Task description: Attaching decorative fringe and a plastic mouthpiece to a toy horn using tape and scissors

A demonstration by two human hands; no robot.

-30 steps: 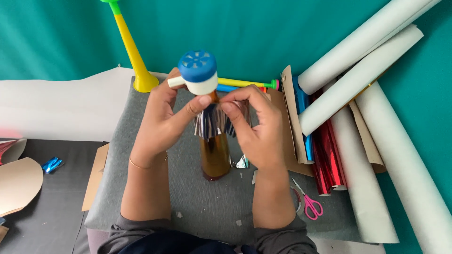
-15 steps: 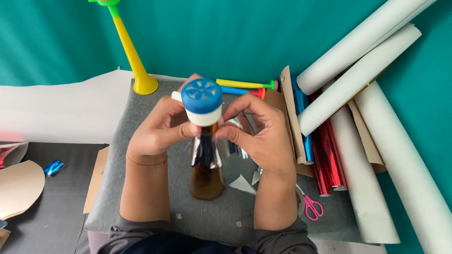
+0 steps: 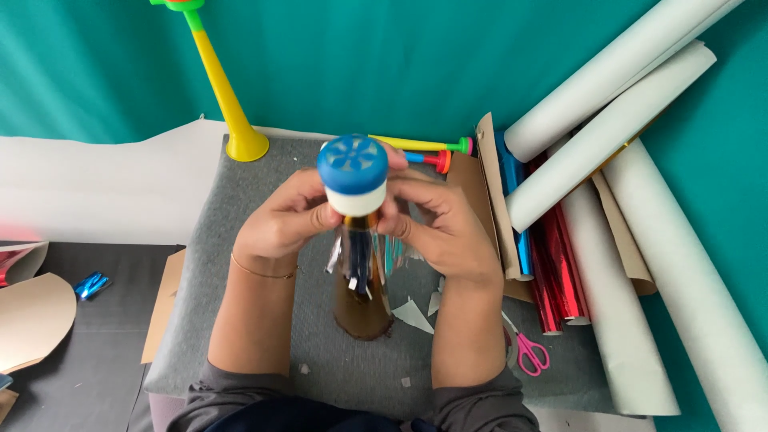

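Blue-capped and white at the top, the horn (image 3: 354, 180) stands upright at the middle of the frame, its gold cone (image 3: 362, 300) resting on the grey mat (image 3: 240, 264). Compared with a second ago it has tipped toward the camera, so the cap now faces up. The left hand (image 3: 282, 220) and right hand (image 3: 448, 228) both grip it just under the cap, over foil strips (image 3: 360, 256). Pink scissors (image 3: 528, 352) lie at lower right.

1. A shiny gold cardboard cone (image 3: 362, 308) stood upright over the grey cushion (image 3: 240, 240), its wide end lowest.
2. A blue-and-white round cap (image 3: 353, 174) topped the cone; silver and blue foil fringe (image 3: 358, 260) hung below it.
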